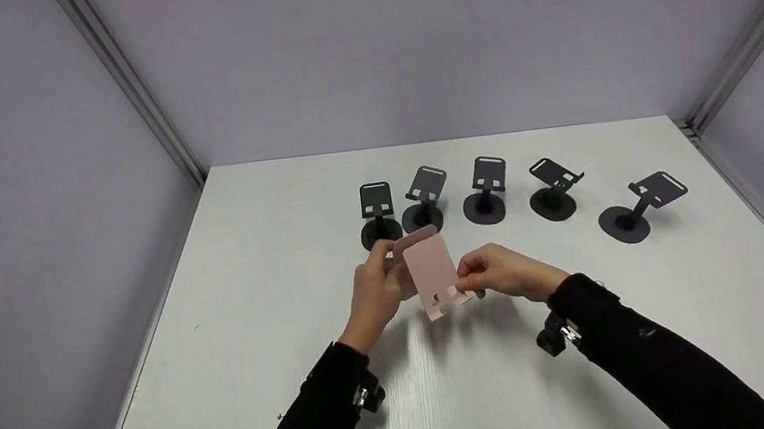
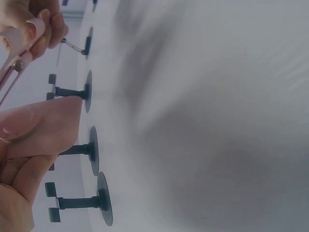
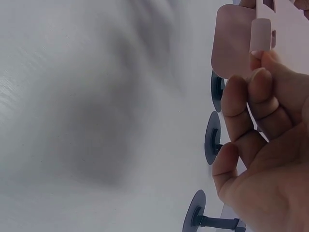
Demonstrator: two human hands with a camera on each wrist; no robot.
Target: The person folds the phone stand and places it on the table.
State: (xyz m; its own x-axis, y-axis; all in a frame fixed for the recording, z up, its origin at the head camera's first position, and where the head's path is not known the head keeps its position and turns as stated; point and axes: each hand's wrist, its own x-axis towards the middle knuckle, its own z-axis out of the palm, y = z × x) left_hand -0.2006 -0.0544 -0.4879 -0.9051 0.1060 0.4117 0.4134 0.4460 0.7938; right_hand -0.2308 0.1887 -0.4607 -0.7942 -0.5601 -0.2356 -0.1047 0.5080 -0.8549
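Observation:
A pink folding phone stand [image 1: 429, 263] is held up above the white table between both hands. My left hand [image 1: 372, 290] grips its rounded base plate [image 2: 50, 128], with the thumb and fingers on either side of it. My right hand [image 1: 507, 273] pinches the lower right edge of the slotted phone plate near its bent lip [image 3: 260, 35], thumb against fingertips. A hinge with a metal screw [image 2: 18, 65] shows between the two plates in the left wrist view. The other fingers of the right hand are loosely curled below the lip.
Several black phone stands on round bases line the back of the table, from one black stand [image 1: 380, 229] just beyond the left hand to another [image 1: 625, 224] at the far right. Pale panel walls [image 1: 406, 46] enclose the table [image 1: 242, 317] behind and at the sides.

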